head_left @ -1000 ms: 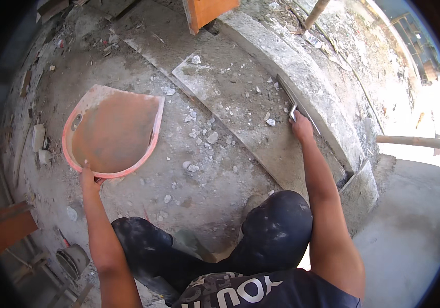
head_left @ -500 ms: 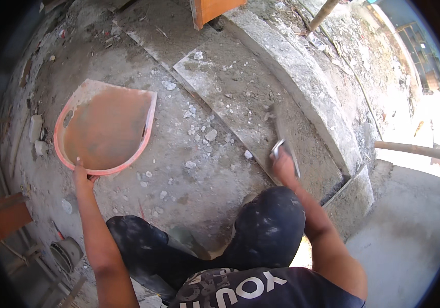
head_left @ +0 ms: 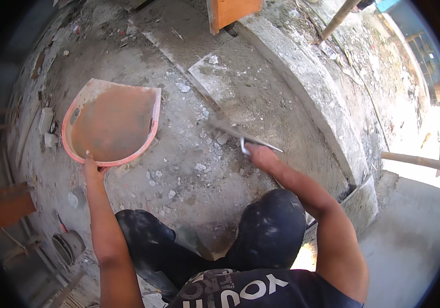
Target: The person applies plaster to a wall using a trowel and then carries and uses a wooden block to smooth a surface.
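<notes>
My left hand (head_left: 93, 165) grips the near rim of a pinkish-orange plastic scoop pan (head_left: 112, 120), thumb over the edge and fingers underneath. The pan has one straight side, slotted handles and a dusty inside. In my right hand (head_left: 262, 155) is the handle of a flat metal trowel (head_left: 253, 137). Its long blade is tilted and slightly blurred, over the rubble-strewn edge of a rough concrete step (head_left: 297, 138). Small pale stone chips (head_left: 222, 138) lie beneath and beside the blade.
A raised concrete ledge (head_left: 307, 77) runs along the right of the step. An orange board (head_left: 235, 13) stands at the far end. Wooden poles (head_left: 415, 160) jut in at right. A grey bucket-like container (head_left: 68, 246) lies at lower left, near another orange board (head_left: 9, 205).
My right hand has swept the trowel leftward, from the middle of the step to its left edge, and the blade has turned. My left hand still holds the pan.
</notes>
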A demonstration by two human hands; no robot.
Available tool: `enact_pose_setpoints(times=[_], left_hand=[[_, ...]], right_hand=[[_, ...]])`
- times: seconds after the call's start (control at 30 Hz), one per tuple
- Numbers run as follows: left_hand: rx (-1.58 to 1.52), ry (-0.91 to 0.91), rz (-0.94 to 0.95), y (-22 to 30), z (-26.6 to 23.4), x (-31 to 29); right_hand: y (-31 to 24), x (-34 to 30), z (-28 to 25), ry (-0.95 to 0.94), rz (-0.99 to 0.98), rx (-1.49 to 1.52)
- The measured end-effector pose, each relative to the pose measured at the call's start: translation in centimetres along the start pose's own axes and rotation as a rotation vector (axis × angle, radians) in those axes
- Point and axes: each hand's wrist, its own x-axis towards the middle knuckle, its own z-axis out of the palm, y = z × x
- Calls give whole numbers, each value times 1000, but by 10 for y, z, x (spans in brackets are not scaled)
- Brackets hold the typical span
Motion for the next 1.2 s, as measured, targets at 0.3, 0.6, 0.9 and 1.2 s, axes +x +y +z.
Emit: enact_pose_setpoints(times=[0.3,0.6,0.9,1.2], left_hand=[[28,118,19,4,-17,-8],[-96,180,50,19,-43,-23],[-80,149,102,24,-74,-36],[-103,183,92,22,-65,-39]], right_hand=[[36,87,-72,423,246,53],[-1,137,-122,516,82,43],[-43,145,-58,442,97,83],[-29,168,-56,442,221,93]])
